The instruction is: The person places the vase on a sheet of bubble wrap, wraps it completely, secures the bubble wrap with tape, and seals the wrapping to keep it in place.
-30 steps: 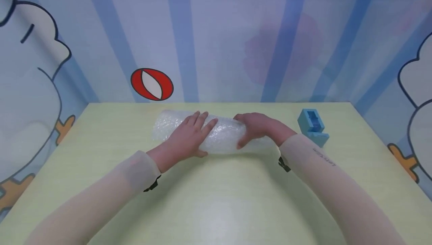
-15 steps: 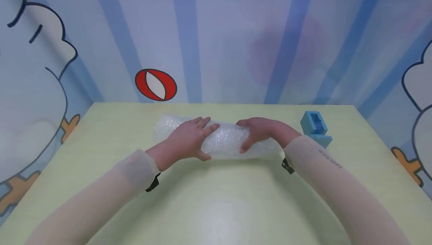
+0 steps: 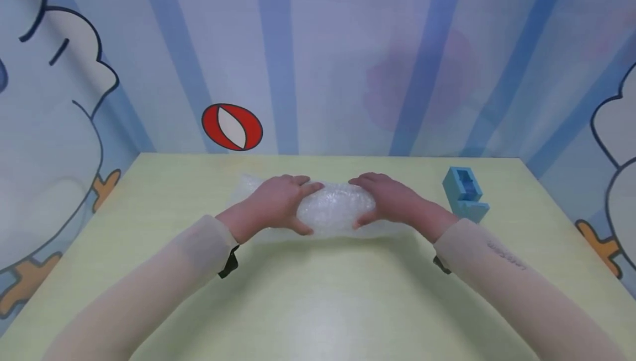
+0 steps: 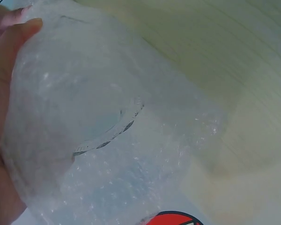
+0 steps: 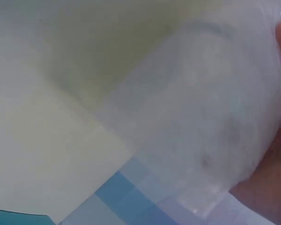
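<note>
A roll of clear bubble wrap [image 3: 335, 209] lies crosswise on the pale table, wrapped round something. My left hand [image 3: 278, 203] grips its left part, thumb at the near side and fingers over the far side. From the other end my right hand [image 3: 390, 201] grips it the same way, with a gap between the two hands. In the left wrist view the bubble wrap [image 4: 145, 140] opens at its end, and a curved, clear, glass-like rim [image 4: 110, 133] shows inside. The right wrist view is blurred; there the loose end of the wrap [image 5: 178, 108] sticks out beyond the hand.
A light blue tape dispenser [image 3: 464, 192] stands at the back right of the table [image 3: 318, 295], beyond the right forearm. A printed cloth wall [image 3: 338, 63] with blue stripes rises behind the table's far edge, with more printed panels at both sides.
The bubble wrap roll has come slightly nearer. My right hand has shifted a little to the right along it, while the left hand has turned more over the left end.
</note>
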